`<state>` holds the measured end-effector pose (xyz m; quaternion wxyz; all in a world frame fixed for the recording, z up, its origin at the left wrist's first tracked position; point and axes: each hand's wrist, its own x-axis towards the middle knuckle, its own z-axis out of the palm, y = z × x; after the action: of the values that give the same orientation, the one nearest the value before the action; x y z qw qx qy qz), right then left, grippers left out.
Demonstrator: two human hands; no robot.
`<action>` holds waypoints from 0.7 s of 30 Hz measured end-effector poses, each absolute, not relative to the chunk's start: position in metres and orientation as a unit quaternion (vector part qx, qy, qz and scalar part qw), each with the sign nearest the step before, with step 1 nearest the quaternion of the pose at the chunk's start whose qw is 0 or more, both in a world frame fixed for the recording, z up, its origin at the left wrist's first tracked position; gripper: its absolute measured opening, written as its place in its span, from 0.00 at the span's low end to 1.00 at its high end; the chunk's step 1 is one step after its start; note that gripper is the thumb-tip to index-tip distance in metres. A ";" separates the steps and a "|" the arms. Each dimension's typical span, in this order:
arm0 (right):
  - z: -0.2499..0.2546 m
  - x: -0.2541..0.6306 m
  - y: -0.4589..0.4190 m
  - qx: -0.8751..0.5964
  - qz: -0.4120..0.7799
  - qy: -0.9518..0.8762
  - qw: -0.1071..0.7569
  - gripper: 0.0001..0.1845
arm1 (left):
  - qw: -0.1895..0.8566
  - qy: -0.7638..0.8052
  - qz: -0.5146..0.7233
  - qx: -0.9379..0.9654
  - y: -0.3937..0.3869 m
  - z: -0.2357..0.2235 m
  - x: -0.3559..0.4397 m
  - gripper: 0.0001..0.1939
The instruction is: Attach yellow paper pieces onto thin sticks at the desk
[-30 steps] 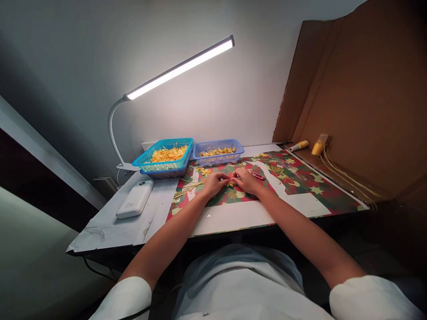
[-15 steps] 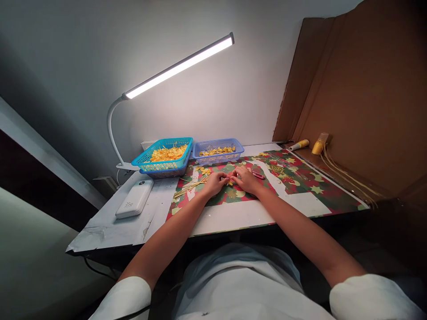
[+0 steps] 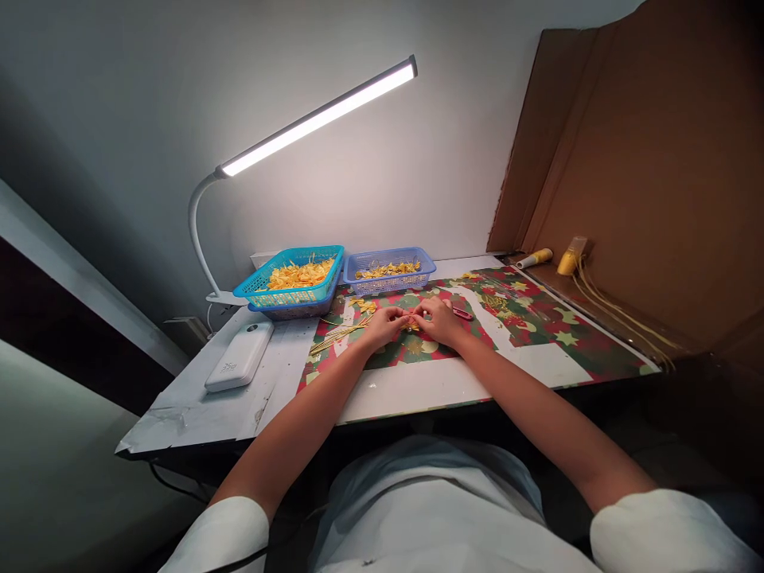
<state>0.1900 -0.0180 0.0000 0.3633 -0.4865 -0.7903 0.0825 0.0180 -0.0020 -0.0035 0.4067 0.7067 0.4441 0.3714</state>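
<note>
My left hand (image 3: 387, 326) and my right hand (image 3: 438, 320) meet over the red and green star-patterned sheet (image 3: 555, 330) at the middle of the table. Their fingertips are pinched together on a small gold piece (image 3: 411, 324), too small to make out further. Thin gold strips (image 3: 339, 336) lie just left of my left hand. A small pink tool (image 3: 461, 313) lies just behind my right hand.
A turquoise basket (image 3: 294, 280) and a blue basket (image 3: 389, 271), both with yellow-gold pieces, stand at the back. A lit desk lamp (image 3: 316, 119) arches over them. A white power bank (image 3: 239, 355) lies left. Brown cardboard (image 3: 645, 175) walls the right, with yellow items (image 3: 570, 256) at its foot.
Both hands stay together in the same spot; only the fingers shift slightly on the small gold piece. The view has tilted up a little.
</note>
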 end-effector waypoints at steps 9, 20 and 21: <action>0.001 0.188 -0.019 -0.495 0.091 -0.782 0.369 0.07 | 0.430 0.428 0.371 0.703 -0.004 -0.002 0.017 0.16; 0.002 0.186 -0.019 -0.495 0.127 -0.782 0.356 0.10 | 0.378 0.391 0.394 0.741 -0.005 -0.003 0.018 0.14; 0.002 0.186 -0.019 -0.494 0.130 -0.782 0.356 0.10 | 0.380 0.386 0.396 0.741 -0.005 -0.003 0.018 0.14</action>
<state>0.1864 -0.0192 0.0025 0.3561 -0.4943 -0.7824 0.1295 0.0176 -0.0049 -0.0032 0.3799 0.7413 0.3862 0.3962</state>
